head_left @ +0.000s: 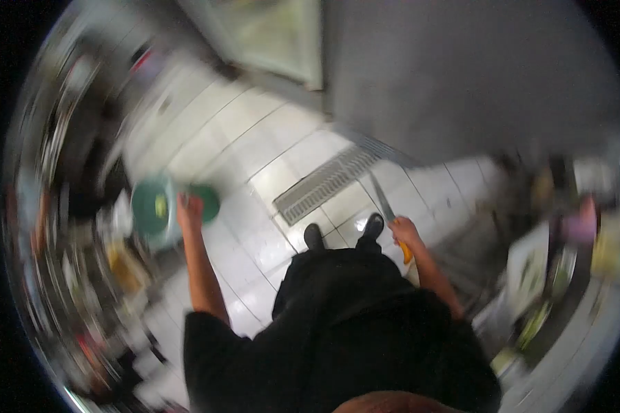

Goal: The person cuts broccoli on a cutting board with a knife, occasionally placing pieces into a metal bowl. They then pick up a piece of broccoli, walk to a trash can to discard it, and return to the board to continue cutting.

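Note:
My right hand [404,232] is closed around a knife [381,196]. Its long blade points forward, and its orange-yellow handle [408,253] sticks out behind the fist. My left hand [191,208] is over a green bin [143,213], at its right side, with a yellowish-green thing [161,206] visible inside the bin. To the right of the left hand shows a second round green shape [208,202], perhaps a lid. The left fingers look closed, but blur hides what they hold.
A metal floor drain [327,182] crosses the white tiles [244,151] ahead of my shoes. At the right, a counter carries a white board [528,265] and a pink object [581,221]. Blurred shelves line the left, and a large grey surface [461,76] stands ahead.

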{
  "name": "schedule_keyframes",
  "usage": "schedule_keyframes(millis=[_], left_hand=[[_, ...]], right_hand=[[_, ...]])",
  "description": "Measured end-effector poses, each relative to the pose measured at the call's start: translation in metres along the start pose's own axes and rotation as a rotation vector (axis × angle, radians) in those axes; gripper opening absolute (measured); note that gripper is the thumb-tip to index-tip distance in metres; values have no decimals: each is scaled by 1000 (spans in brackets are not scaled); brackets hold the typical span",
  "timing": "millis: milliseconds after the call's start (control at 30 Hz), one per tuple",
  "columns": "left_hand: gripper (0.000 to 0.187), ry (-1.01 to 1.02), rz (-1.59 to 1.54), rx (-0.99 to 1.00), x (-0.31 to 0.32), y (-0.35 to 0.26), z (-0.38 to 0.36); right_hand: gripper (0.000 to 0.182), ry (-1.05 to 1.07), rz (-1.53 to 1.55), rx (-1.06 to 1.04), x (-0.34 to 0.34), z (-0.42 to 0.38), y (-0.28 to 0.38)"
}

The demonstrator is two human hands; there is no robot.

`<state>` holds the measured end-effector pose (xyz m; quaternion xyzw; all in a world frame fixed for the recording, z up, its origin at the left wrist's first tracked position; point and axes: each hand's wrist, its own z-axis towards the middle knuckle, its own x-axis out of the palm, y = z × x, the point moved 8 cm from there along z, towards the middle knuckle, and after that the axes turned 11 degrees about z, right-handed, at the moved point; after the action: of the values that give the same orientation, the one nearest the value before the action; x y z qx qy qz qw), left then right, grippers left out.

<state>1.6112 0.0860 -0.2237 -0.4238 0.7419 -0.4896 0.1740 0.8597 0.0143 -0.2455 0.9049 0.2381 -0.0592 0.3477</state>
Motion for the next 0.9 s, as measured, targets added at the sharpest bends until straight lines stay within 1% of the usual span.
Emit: schedule_keyframes(millis=[33,67,100,133,167,200,233,300,333,367,400,467,567,667,700,800,833,900], left_hand=[[62,152,83,-110,42,39,10],[58,102,80,-290,100,73,-24],[58,213,243,-403,159,106,-52],[58,363,388,-380,209,138,-78],[55,602,577,-405,258,173,-114],[50,705,728,-437,307,196,-165],[44,901,831,-360,348,213,-213],[36,1254,883,-262,422,241,-312],[39,1270,1050,-220,452,255,-355],[43,1447,1039,-160,480,266,-398],[45,1512,1185,-75,506,272,-441],[46,1701,1205,96,550,274,-520],[44,1812,1145,247,610,304,-584],[44,1829,1138,235,664,321,-642],[43,1840,1127,239,679,325,-665],[42,1933,1087,319,727,340,-732],[43,1948,1071,287,741,345,-756],[44,2044,1008,408,772,352,-808]], right_hand=[[28,-46,67,17,-6,-22,-12],[30,-91,124,32,-12,-38,-23],[30,-156,234,43,-19,-57,-39],[29,-209,328,40,-24,-75,-55],[29,-275,408,68,-32,-92,-71],[29,-314,478,90,-41,-106,-85],[29,-344,535,106,-46,-122,-95],[29,-474,668,85,-68,-157,-116],[29,-532,725,70,-79,-173,-123],[28,-599,808,45,-94,-193,-129],[27,-665,886,21,-108,-215,-134],[27,-773,988,-24,-132,-254,-149],[29,-910,1055,-72,-179,-301,-175],[28,-977,1178,-117,-217,-335,-195],[28,-1004,1177,-99,-232,-353,-198],[28,-1082,1217,-101,-260,-385,-216],[26,-1154,1237,-128,-268,-395,-219],[26,-1208,1244,-104,-281,-410,-231]])
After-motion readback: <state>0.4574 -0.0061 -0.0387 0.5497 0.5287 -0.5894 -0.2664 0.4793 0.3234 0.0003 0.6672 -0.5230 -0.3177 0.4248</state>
